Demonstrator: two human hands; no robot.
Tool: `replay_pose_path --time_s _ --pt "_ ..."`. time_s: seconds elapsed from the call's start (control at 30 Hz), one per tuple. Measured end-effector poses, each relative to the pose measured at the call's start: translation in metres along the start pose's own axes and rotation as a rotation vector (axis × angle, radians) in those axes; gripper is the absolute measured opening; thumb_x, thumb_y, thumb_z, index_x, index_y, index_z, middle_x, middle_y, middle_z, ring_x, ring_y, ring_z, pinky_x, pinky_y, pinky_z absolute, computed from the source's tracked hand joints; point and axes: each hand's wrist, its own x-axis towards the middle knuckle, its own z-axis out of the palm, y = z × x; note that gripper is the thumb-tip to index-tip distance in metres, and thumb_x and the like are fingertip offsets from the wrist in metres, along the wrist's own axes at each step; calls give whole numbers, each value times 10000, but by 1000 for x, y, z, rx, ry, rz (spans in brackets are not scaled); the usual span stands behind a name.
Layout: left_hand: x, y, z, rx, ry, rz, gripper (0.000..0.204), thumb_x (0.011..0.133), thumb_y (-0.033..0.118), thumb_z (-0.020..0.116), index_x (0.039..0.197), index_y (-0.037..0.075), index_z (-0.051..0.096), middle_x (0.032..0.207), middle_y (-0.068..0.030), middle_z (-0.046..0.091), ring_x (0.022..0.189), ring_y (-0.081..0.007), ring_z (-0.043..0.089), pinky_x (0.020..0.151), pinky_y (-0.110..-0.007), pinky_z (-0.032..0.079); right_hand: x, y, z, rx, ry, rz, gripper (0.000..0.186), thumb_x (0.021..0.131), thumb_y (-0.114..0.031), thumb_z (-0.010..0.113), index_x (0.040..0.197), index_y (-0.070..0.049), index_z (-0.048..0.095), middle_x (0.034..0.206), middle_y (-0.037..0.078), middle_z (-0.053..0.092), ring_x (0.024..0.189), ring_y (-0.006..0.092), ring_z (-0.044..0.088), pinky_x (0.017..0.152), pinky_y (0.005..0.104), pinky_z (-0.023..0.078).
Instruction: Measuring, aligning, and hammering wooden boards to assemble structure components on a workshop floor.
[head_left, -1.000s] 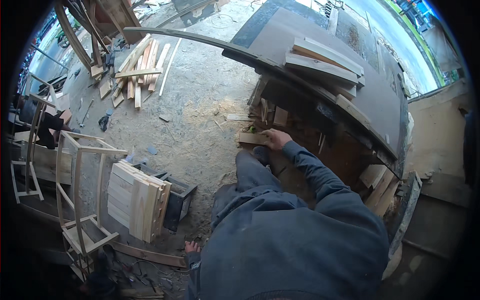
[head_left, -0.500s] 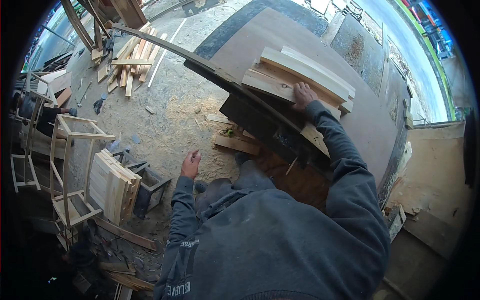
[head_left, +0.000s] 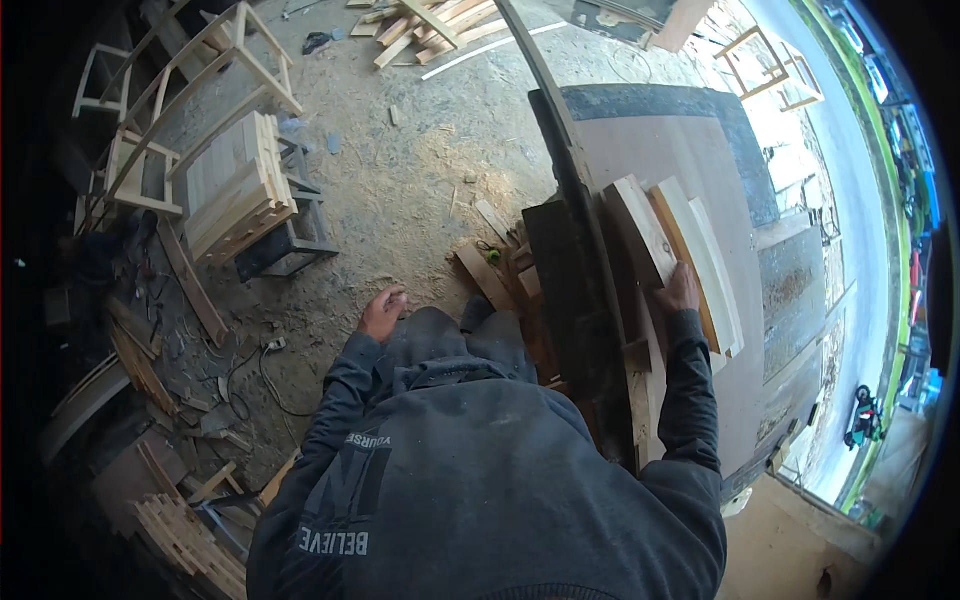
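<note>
My right hand (head_left: pixel 679 288) grips the end of a pale wooden board (head_left: pixel 637 225) in a small stack of boards (head_left: pixel 710 275) lying on a large brown panel worktop (head_left: pixel 665 148), beside its long dark edge rail (head_left: pixel 562 160). My left hand (head_left: pixel 382 315) is in the air left of my legs, fingers loosely bent and apart, holding nothing. Below the worktop's edge, short planks (head_left: pixel 475 270) lie on the sawdust-covered floor with a small green object (head_left: pixel 491 257) among them.
Wooden chair frames (head_left: pixel 140 170) and a stack of slatted panels on a dark stool (head_left: pixel 230 185) stand at the left. A lumber pile (head_left: pixel 430 30) lies at the top. A cable (head_left: pixel 270 390) and offcuts lie at lower left. A motorbike (head_left: pixel 862 415) is beyond the worktop.
My right hand has risen from the low plank onto the stacked boards on the worktop. My left hand has come up beside my legs. The view has swung toward the right.
</note>
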Motion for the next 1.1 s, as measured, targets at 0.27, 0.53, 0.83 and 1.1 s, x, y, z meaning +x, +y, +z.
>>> replay_pose_path --time_s 0.27,0.53,0.83,1.1 --pt "-58 -53 -55 -361 290 -208 377 1029 365 561 1267 73 584 1190 -92 650 1049 -230 641 930 -415 547 38 -68 -69 555 -179 -356 566 714 -103 793 1199 -10 517 1112 166 659 1033 289 643 906 400 526" --pt "-44 -100 -120 -467 289 -63 378 1042 375 525 1292 95 558 1178 -73 632 1048 -221 628 901 -424 551 35 -278 -7 851 -494 -487 504 763 -34 736 1230 -8 549 1152 138 674 1077 232 646 941 360 517" --pt "-131 -229 -227 -525 758 -354 480 1032 417 525 1364 71 527 1197 -86 624 1054 -256 626 899 -436 565 43 -506 74 481 -481 -705 470 707 -154 840 1050 -3 555 938 153 686 853 237 668 737 372 541" --pt "-187 -271 -216 -1033 978 -650 776 977 502 581 1549 77 275 1436 -161 496 1265 -326 539 1064 -509 495 83 -802 150 162 -436 -1043 657 656 -365 878 1050 10 510 994 246 643 901 407 644 775 488 521"
